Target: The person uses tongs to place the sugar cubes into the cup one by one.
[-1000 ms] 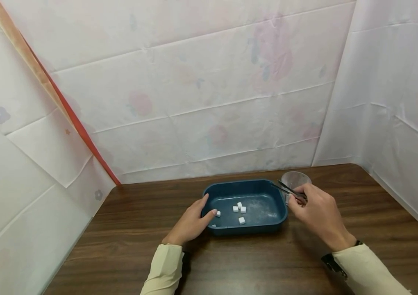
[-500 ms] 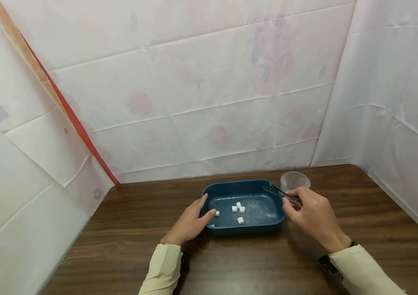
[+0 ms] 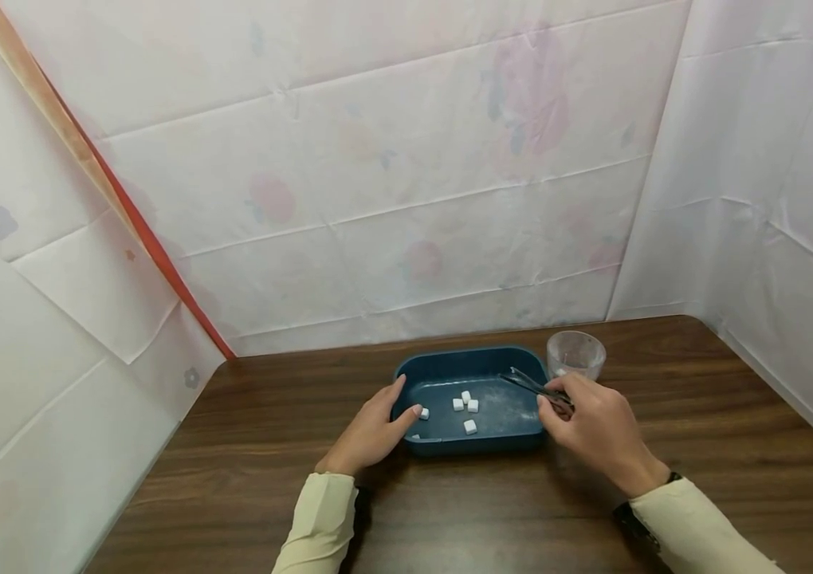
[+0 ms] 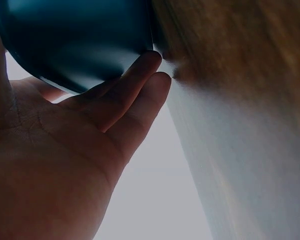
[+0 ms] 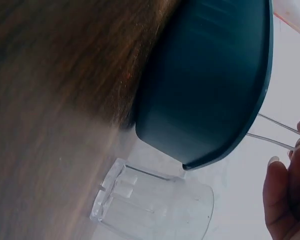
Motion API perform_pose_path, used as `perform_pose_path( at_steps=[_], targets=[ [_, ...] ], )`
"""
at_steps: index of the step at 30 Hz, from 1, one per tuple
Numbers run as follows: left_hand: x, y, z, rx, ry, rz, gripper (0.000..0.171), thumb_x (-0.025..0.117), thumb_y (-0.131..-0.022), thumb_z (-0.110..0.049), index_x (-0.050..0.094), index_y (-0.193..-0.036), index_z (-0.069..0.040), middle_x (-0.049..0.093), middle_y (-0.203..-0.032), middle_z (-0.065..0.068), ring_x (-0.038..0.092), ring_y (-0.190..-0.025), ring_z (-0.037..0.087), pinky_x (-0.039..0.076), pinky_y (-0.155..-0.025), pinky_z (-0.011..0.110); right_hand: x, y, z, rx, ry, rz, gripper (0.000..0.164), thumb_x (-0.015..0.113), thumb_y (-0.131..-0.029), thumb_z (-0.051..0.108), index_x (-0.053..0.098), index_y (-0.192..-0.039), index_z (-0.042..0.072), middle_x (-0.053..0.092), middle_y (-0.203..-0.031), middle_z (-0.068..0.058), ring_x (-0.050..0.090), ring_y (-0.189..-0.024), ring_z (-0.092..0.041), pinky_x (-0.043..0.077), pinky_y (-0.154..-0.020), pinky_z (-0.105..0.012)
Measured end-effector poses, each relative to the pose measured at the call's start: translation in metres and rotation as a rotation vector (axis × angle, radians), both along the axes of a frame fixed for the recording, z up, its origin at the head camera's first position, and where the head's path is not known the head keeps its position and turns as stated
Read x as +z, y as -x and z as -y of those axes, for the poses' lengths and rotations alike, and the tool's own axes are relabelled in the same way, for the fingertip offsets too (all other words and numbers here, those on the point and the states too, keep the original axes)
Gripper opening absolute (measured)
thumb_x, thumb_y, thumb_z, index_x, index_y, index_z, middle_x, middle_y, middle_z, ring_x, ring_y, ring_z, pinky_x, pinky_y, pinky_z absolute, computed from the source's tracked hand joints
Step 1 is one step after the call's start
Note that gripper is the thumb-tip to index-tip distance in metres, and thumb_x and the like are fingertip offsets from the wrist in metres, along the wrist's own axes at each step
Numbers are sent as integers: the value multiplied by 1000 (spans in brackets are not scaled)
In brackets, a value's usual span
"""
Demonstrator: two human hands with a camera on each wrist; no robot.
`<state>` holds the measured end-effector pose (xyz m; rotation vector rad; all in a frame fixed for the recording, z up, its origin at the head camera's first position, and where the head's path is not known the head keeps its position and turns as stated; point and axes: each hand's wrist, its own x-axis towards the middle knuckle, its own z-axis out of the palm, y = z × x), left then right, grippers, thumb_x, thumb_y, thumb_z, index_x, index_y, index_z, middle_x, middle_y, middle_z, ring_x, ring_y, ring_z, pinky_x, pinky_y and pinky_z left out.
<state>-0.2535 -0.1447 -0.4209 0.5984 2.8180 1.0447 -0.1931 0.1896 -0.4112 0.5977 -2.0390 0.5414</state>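
Note:
A dark blue rectangular tray (image 3: pixel 478 447) sits on the table, with several small white cubes (image 3: pixel 470 427) on its floor. My left hand (image 3: pixel 371 430) holds its left end, thumb over the rim and fingers along the outer wall (image 4: pixel 89 45). Pinched in my right hand (image 3: pixel 596 426) is a pair of thin dark tweezers (image 3: pixel 537 388). Their tips reach over the tray's right part, spread apart, with no cube seen between them. Just behind the right hand stands a clear cup (image 3: pixel 577 349). Whitish cubes (image 5: pixel 123 189) show near its bottom in the right wrist view.
Brown wood-grain table (image 3: pixel 234 462) surrounds the tray on the left and front. White patterned sheeting (image 3: pixel 406 199) rises along the table's back edge, and more hangs at both sides.
The right hand has moved left and slightly toward me, carrying the tweezers from beside the cup to over the tray. The left hand and the tray stay put.

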Motion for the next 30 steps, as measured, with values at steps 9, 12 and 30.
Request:
perform_pose_path(
  at_steps=[9,12,30],
  targets=[
    [-1,0,0,8,-4,2,77,54,-101,-53,29,-159,-10,35,-158,13,35,-144,33,31,-113,55,-3,-1,5,26,10,36,7,66,-79,15,68,-82,9,50,-68,10,42,-55,0,38,-46,-19],
    [-1,0,0,3,-6,1,77,53,-101,-53,29,-159,-10,35,-158,13,34,-144,33,31,-113,55,-4,-2,6,43,12,44,6,65,-80,15,67,-82,10,49,-68,10,41,-55,0,37,-46,-18],
    [0,1,-2,-2,5,-13,76,53,-101,-53,29,-159,-10,35,-159,11,33,-145,31,31,-114,54,-8,-3,12,140,-13,44,11,73,-77,8,69,-86,11,51,-71,12,40,-59,4,35,-48,-14]
  ],
)
